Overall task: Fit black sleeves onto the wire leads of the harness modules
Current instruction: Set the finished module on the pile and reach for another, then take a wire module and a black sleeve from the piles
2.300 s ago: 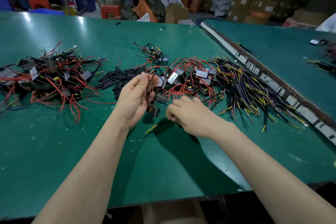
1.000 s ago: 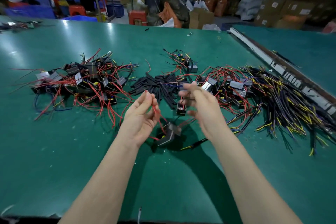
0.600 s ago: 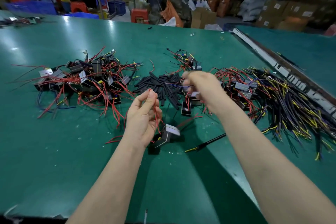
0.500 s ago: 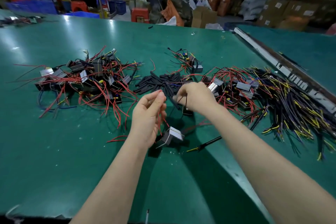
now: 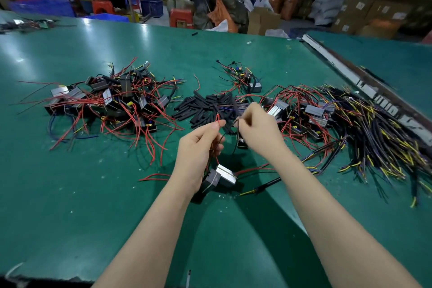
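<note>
Nearest the front edge of the desk point(image 5: 70, 194), two bare forearms reach in over the green top. Just beyond them a module point(image 5: 222, 176) hangs below the left hand point(image 5: 198, 147), close over the desk; its red leads run up into that hand. The left fingers point(image 5: 216, 125) are closed in a pinch on a red lead point(image 5: 217, 117), whose free end stands up above the pinch. Holding it this way appears to present a stiff, short tip for threading.

The right hand point(image 5: 257, 128) sits just beside the left, fingers curled and pinched on a thin dark strand point(image 5: 237, 131) that drops from them. Whether this is a sleeve or a black wire cannot be told. The two hands are near but not touching, so the judgement is that the sleeve is not yet on this lead.

A black-and-yellow wire point(image 5: 259, 186) lies on the desk just right of the module.

Behind the hands, at mid-desk, lies the loose heap of sleeves point(image 5: 205, 106), placed within reach of either hand. To its left is a pile of modules point(image 5: 112, 105) with red leads splayed outward; to its right a second pile point(image 5: 304, 114), and beyond that, toward the right edge, a bundle of dark and yellow wires point(image 5: 378, 128). A small cluster point(image 5: 245, 77) sits behind the sleeves.

Past the far edge stand cartons point(image 5: 374, 14) and stools point(image 5: 180, 17).
</note>
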The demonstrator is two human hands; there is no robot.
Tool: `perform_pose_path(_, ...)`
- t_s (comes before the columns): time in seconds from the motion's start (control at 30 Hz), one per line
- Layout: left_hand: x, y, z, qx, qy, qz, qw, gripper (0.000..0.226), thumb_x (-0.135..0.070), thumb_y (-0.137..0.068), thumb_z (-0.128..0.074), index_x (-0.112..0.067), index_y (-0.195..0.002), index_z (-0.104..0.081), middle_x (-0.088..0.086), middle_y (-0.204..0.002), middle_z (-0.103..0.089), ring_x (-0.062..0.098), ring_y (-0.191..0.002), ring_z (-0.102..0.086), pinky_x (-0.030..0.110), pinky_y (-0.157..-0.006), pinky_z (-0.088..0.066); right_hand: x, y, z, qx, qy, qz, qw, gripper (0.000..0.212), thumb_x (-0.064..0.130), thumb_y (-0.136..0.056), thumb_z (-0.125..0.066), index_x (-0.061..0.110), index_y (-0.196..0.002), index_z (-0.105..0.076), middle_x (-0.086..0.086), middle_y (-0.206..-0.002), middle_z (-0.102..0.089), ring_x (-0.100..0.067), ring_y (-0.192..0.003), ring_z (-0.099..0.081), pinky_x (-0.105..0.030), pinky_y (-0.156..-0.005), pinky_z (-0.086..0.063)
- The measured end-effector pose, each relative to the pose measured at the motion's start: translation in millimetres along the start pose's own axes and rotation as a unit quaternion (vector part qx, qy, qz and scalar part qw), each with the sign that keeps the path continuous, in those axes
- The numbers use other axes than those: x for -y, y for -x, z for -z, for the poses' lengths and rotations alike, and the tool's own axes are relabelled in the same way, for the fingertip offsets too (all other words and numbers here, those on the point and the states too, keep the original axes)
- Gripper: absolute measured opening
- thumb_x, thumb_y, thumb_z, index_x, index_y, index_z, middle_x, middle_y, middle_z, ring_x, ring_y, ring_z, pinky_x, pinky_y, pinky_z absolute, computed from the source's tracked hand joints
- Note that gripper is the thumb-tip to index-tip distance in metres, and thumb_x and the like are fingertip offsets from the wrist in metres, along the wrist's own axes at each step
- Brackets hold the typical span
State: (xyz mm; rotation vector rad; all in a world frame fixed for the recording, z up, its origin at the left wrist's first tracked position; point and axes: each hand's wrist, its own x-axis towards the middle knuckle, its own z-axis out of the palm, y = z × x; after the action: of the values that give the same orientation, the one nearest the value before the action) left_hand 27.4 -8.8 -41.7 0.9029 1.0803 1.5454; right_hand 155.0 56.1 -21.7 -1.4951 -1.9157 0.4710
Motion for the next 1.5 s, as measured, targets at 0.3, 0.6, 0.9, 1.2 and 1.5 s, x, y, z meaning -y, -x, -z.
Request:
perform_pose_path(0.3,0,2,-3,-0.014,-0.030,-0.054,0.998,0.011,-0.011,-0.091,-0.061,-0.016,-0.097,-0.069,-0.004,-0.064,-0.066,0.003,-0.057,-0.058,0.015,-0.056,-0.048,-9,24,24,-0.062,-0.342,0.019,0.938,0.023,0.006,-0.096,-0.051,0.025,-0.103,-0.062,0.007,-0.093,-0.071,0.001,-0.062,-0.059,-0.010,-0.056,-0.043)
perform_pose_path(0.6,1,7,-4,-0.045,-0.121,-0.141,0.982,0.006,-0.018,-0.092,-0.060,-0.021,-0.090,-0.065,-0.008,-0.068,-0.068,0.005,-0.060,-0.059,0.019,-0.062,-0.051,-2,25,37,-0.168,-0.429,0.051,0.886,0.009,0.029,-0.091,-0.062,0.032,-0.094,-0.070,0.003,-0.087,-0.067,-0.005,-0.080,-0.056,-0.017,-0.073,-0.043)
perform_pose_path(0.9,1,10,-6,-0.054,-0.209,-0.205,0.955,0.019,-0.019,-0.092,-0.061,-0.037,-0.086,-0.063,-0.013,-0.077,-0.065,0.010,-0.074,-0.063,0.021,-0.071,-0.050,9,29,26,-0.182,-0.473,0.035,0.861,0.018,0.010,-0.086,-0.069,0.021,-0.097,-0.061,0.015,-0.072,-0.069,0.000,-0.073,-0.063,-0.016,-0.073,-0.048)
perform_pose_path(1.2,-2,12,-8,-0.050,-0.213,-0.208,0.953,0.017,-0.019,-0.090,-0.062,-0.035,-0.085,-0.064,-0.015,-0.072,-0.063,0.006,-0.068,-0.058,0.017,-0.065,-0.046,14,35,18,-0.187,-0.433,0.042,0.881,0.015,0.016,-0.082,-0.075,0.024,-0.087,-0.063,0.009,-0.076,-0.069,-0.008,-0.077,-0.065,-0.026,-0.077,-0.053)
perform_pose_path(1.5,-1,12,-7,-0.064,-0.216,-0.201,0.953,0.018,-0.019,-0.091,-0.062,-0.035,-0.083,-0.063,-0.014,-0.069,-0.061,0.007,-0.067,-0.057,0.016,-0.064,-0.044,13,36,22,-0.229,-0.426,0.050,0.874,0.015,0.017,-0.083,-0.075,0.024,-0.085,-0.061,0.008,-0.074,-0.064,-0.004,-0.070,-0.060,-0.019,-0.069,-0.047)
